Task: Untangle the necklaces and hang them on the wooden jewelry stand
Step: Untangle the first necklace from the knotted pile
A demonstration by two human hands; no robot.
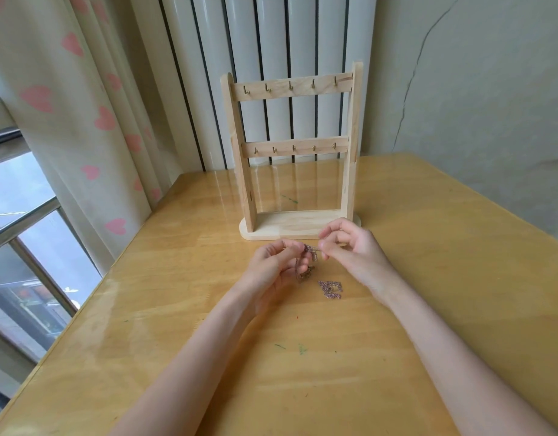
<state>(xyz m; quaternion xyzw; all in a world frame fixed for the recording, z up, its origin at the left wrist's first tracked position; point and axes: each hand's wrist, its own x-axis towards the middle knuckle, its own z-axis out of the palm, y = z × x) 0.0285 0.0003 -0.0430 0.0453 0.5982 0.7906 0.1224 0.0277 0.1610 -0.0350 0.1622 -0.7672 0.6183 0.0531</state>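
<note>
The tangled necklace is pinched from both sides at once, a short run of chain stretched roughly level between the two grips, with the rest of it hanging down in a knotted bunch just below and toward the left hand. That hand pinches the chain's left end between thumb and fingertips, the remaining fingers curled loosely beneath, so the dangling bunch lies against its palm side. The right hand pinches the other end in the same way, its grip closed tightly on the thin chain with its other fingers raised and bent.

The taut length runs left to right between the grips, so any pulling apart works along that axis, and the knot sits nearer the left grip than the right. I judge the untangling is only begun, since the bunch looks dense; which strand passes over which cannot be made out.

A second necklace lies in a small heap on the counter, just below the right grip and toward the person, touched by neither hand. The wooden jewelry stand stands upright directly beyond both grips, its hooks all bare, its base just past the right hand's fingertips.
</note>
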